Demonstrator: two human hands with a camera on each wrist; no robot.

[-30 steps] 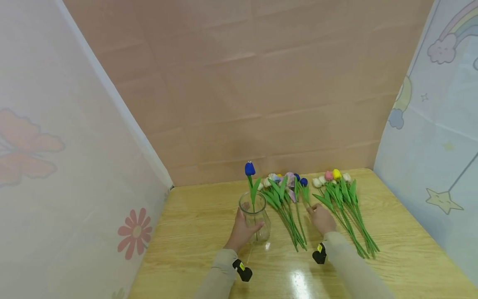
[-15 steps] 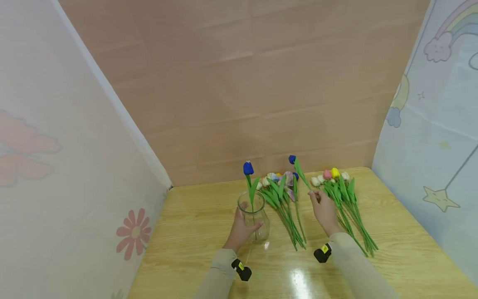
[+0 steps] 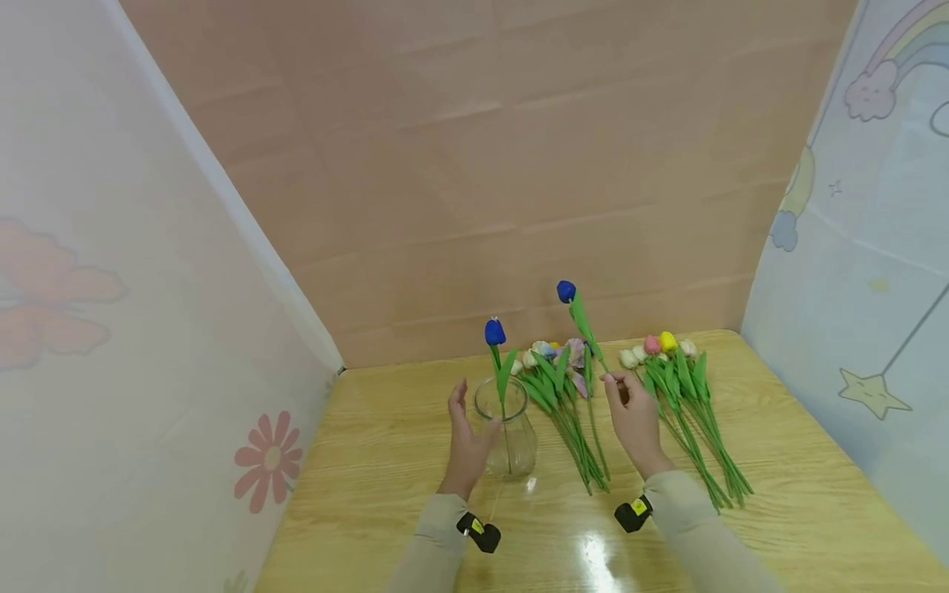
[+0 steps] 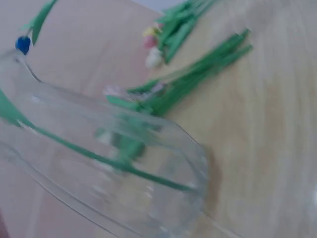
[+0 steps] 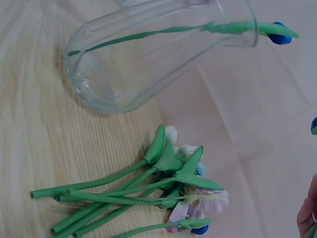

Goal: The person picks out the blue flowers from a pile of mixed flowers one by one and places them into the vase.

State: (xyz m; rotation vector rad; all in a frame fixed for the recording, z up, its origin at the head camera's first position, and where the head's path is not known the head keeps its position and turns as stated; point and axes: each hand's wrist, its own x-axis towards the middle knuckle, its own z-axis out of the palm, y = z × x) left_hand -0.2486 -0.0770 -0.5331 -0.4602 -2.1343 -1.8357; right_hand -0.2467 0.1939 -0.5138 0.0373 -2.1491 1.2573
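Note:
A clear glass vase stands upright on the table, with one blue tulip in it, its bloom above the rim. My left hand is beside the vase's left side, fingers extended and no longer wrapped round the glass; whether it touches the glass I cannot tell. My right hand pinches the green stem of a second blue tulip, raised above the table and leaning left. In the right wrist view, only fingers and a bit of the held tulip show at the edge.
Right of the vase lies a bunch of mixed flowers with green stems. Farther right rests another bunch of white, pink and yellow tulips. Behind the wooden table hangs a brown backdrop, with printed cloth walls at both sides.
My right hand has lifted a blue tulip off the table and brought it up and left. My left hand has loosened from the vase, its fingers now raised beside the rim.

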